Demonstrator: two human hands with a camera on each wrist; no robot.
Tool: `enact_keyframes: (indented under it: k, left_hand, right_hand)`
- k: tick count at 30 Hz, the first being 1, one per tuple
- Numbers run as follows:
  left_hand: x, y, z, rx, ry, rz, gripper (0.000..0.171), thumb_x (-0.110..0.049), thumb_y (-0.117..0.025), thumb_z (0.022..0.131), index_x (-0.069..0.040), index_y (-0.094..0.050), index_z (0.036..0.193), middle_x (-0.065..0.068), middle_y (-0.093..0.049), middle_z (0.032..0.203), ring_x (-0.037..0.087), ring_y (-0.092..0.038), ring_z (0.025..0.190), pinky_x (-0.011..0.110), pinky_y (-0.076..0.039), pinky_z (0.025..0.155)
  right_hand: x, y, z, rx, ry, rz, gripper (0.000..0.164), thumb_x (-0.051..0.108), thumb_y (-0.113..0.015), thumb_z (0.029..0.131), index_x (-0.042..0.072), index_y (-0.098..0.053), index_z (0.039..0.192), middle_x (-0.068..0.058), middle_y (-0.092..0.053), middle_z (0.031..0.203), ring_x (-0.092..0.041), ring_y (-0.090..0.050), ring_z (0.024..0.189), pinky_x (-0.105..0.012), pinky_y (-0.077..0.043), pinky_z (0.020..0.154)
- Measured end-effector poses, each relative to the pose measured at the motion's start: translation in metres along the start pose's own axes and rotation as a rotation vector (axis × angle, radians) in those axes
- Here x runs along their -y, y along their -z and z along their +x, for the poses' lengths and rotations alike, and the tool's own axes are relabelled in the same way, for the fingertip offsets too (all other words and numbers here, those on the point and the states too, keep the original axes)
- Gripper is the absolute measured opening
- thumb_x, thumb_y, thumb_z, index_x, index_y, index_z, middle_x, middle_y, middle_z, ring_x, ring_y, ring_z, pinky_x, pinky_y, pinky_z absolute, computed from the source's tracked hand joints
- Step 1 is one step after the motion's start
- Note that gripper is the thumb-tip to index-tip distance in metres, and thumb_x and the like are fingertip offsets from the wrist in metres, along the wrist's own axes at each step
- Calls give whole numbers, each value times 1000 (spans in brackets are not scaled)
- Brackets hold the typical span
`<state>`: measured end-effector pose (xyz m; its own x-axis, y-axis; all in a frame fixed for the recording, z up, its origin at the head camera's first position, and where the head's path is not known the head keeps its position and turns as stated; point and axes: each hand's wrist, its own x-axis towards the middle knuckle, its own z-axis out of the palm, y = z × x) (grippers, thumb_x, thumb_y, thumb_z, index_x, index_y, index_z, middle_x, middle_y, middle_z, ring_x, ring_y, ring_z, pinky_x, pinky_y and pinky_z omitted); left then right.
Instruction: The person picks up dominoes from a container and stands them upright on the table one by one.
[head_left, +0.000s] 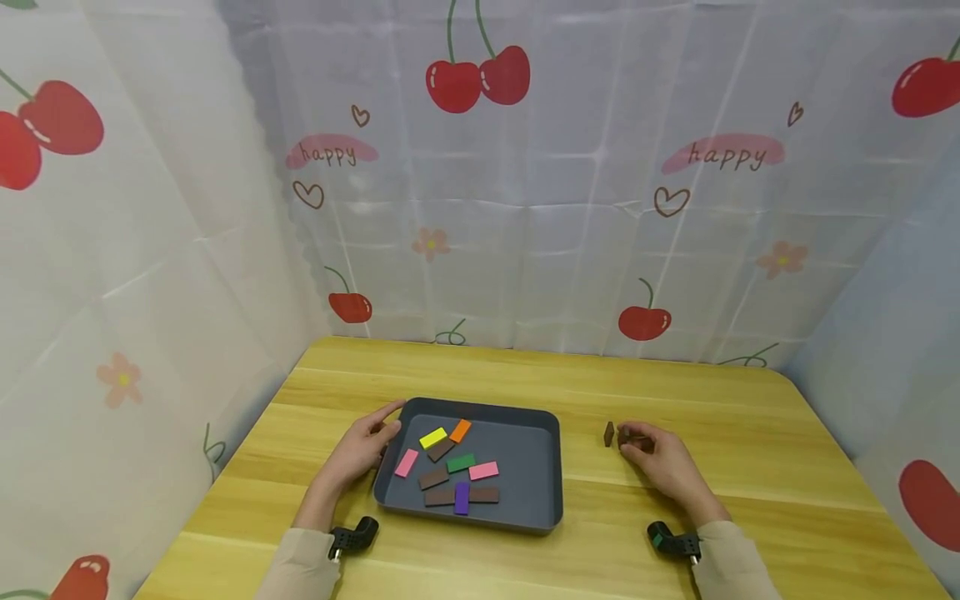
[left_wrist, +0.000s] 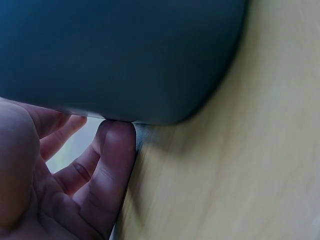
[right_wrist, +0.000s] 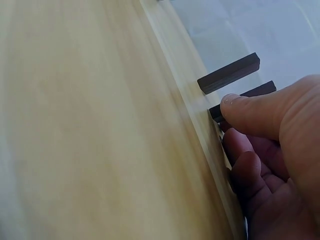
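A dark grey tray [head_left: 517,450] lies on the table with small coloured, domino-like blocks inside. At its left wall is my left hand [head_left: 358,446]; fingertips [left_wrist: 120,135] touch the outside of the tray, seen close in the left wrist view. My right hand [head_left: 663,467], to the right of the tray, pinches a dark brown domino-like block [right_wrist: 260,90] between thumb and fingers. That block stands on edge, partly hidden by the thumb. Just left of it another dark brown block [head_left: 609,433] stands upright on the table, apart from it.
In the tray lie a yellow block [head_left: 432,438], an orange block [head_left: 461,431], a green block [head_left: 461,462] and a purple block [head_left: 462,498], with pink and brown ones among them. Wooden table [head_left: 615,550] surrounds the tray. A printed curtain [head_left: 525,250] hangs behind.
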<state>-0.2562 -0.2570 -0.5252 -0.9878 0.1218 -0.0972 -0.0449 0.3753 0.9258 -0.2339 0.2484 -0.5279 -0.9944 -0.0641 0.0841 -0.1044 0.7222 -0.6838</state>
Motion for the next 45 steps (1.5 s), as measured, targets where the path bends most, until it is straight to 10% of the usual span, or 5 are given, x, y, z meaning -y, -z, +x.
enact_keyframes:
  k: [23, 29, 45]
  left_hand:
    - [-4, -3, 2, 0, 10, 20, 45, -31, -56, 108, -30, -51, 153, 15, -57, 100, 22, -55, 74, 28, -49, 60]
    - [-3, -4, 1, -3, 23, 7, 45, -30, -56, 108, -31, -51, 152, 15, -55, 99, 22, -54, 72, 27, -48, 57]
    - [-3, -4, 0, -5, 23, 29, 47, -32, -55, 108, -31, -49, 154, 15, -57, 102, 23, -56, 77, 28, -50, 61]
  right_hand:
    - [-4, 7, 0, 22, -45, 101, 53, 28, -71, 100, 6, -56, 146, -14, -70, 118, -25, -67, 104, -38, -53, 87]
    - [-4, 15, 1, 31, -52, 143, 63, 36, -71, 99, 8, -50, 151, -17, -60, 141, -30, -64, 115, -29, -52, 83]
    - [37, 29, -5, -13, 42, 231, 57, 37, -71, 98, 9, -57, 146, -16, -61, 139, -29, -60, 115, -24, -54, 83]
